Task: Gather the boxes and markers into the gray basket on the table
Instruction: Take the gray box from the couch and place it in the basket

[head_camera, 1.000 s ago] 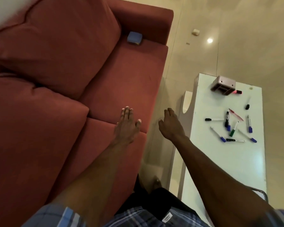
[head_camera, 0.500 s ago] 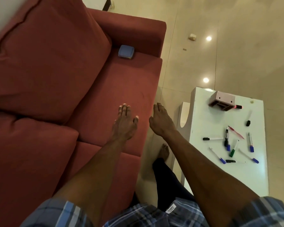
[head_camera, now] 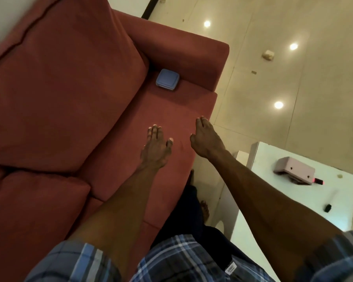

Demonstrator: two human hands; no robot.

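Note:
A small blue box [head_camera: 167, 80] lies on the red sofa's seat, tucked into the corner by the armrest. My left hand [head_camera: 156, 146] and my right hand [head_camera: 205, 137] both reach out over the seat cushion with straight fingers, holding nothing, well short of the box. On the white table [head_camera: 253, 226] at the right stands a pinkish-gray basket [head_camera: 294, 170] lying on its side. A red-capped marker [head_camera: 318, 181] sits beside it and a black-capped marker [head_camera: 328, 207] lies nearer me. My right arm hides the other markers.
The red sofa [head_camera: 90, 88] fills the left, with big back cushions and an armrest behind the box. Glossy beige floor tiles lie beyond, with a small pale scrap [head_camera: 268, 54] on them. My legs stand between sofa and table.
The view has swung left and forward toward the sofa. Both hands have moved further over the seat toward the blue box. The marker cluster on the table has slipped behind my right arm.

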